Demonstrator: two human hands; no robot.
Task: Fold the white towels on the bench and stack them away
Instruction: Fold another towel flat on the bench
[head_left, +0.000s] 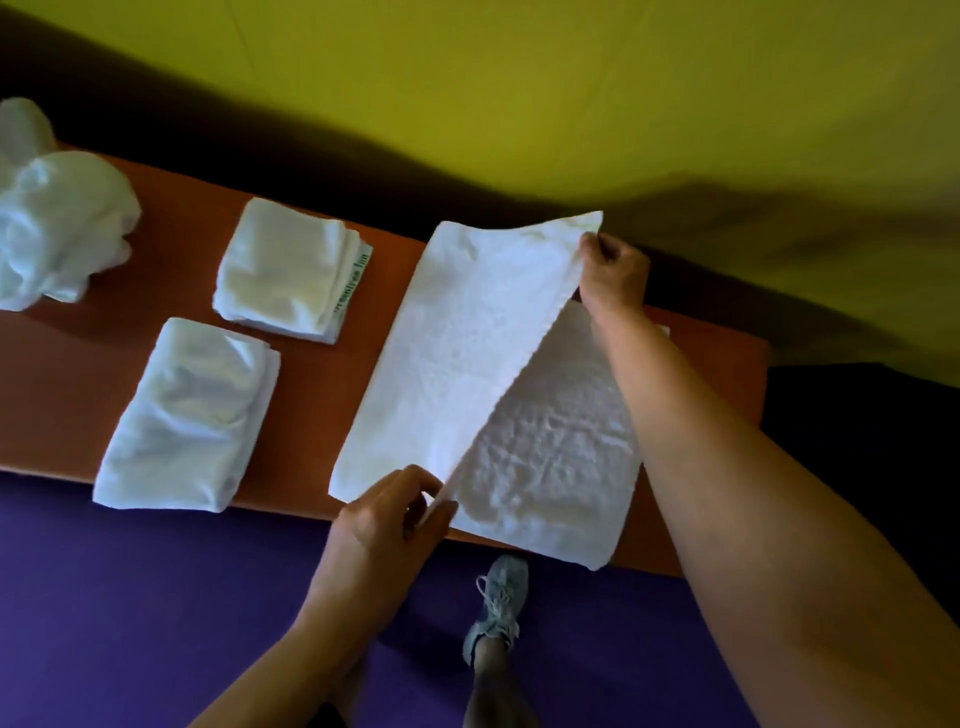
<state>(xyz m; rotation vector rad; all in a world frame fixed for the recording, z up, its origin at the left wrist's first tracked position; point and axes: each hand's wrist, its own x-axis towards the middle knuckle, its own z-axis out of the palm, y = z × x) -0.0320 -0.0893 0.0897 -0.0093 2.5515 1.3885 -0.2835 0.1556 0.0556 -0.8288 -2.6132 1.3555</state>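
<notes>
Bench: a long orange padded bench (322, 415) runs slantwise across the view from upper left to lower right, and everything below is placed relative to it.
Towel being folded: a white rectangular terry towel (550, 457) lies flat on the right part of the bench, its near corner hanging slightly over the bench's front edge. Its right long edge is lifted and carried over toward the left, so a raised flap covers the left half.
Left hand: the left hand (387, 512) is at the bench's front edge, thumb and curled fingers pinching the near corner of the raised flap.
Right hand: the right hand (615, 273) is at the bench's back edge, fingers curled, gripping the far corner of the same flap.
Folded towels: a squarish folded white towel stack with a green printed label on its edge (291, 270) sits mid-bench toward the back; a second folded white towel (189, 415) lies just in front of it, at the front edge.
Unfolded towels: a crumpled heap of white towels (57, 218) rests on the bench's far left end.
Floor: a purple floor (156, 597) lies in front of the bench, with the person's pale blue laced sneaker (496, 603) on it.
Wall: a yellow-green wall (519, 78) stands behind the bench.
</notes>
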